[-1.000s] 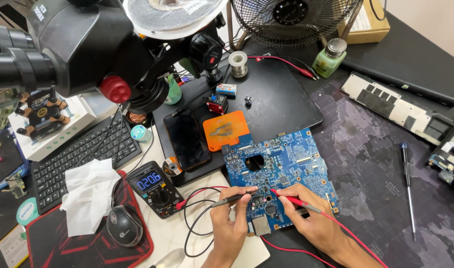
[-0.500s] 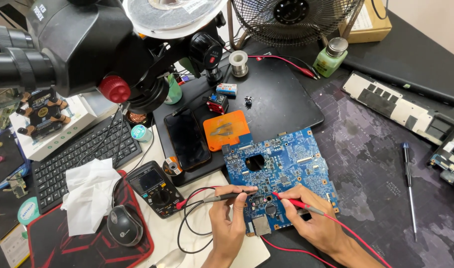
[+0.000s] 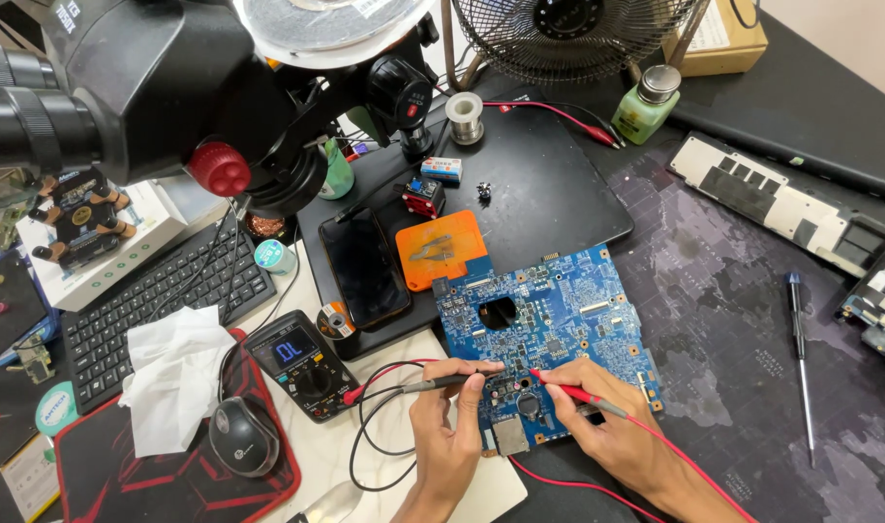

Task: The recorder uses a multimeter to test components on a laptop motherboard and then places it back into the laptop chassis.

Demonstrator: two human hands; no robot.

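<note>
The left hand [image 3: 447, 436] pinched a black probe [image 3: 452, 383] between thumb and fingers, its tip laid on the near part of the blue circuit board [image 3: 549, 329]; the right hand [image 3: 612, 426] gripped a red probe [image 3: 568, 389] like a pen, the point touching the board just right of the black one, so the two tips stood close together near a round silver cell; exactly which spot each tip met was too small to tell. The board lay flat near the middle of the bench, half on a black mat [image 3: 530, 184] and half on a white sheet [image 3: 365, 465]; red and black leads [image 3: 375, 426] looped left from the probes to a meter [image 3: 302, 363] with a lit screen, just left of the left hand. An orange pad [image 3: 442, 247] touched the board's far left corner, and a dark phone [image 3: 363, 266] lay beside it on the left. Farther left were a mouse [image 3: 241, 436] on a red and black pad, a crumpled tissue [image 3: 176, 373] and a black keyboard [image 3: 157, 305]; a big black microscope [image 3: 171, 87] hung over the far left. At the far edge stood a fan [image 3: 578, 29], a spool of solder [image 3: 464, 114] and a green bottle [image 3: 646, 107]; a screwdriver [image 3: 801, 358] lay well right of the board on a dark patterned mat.
</note>
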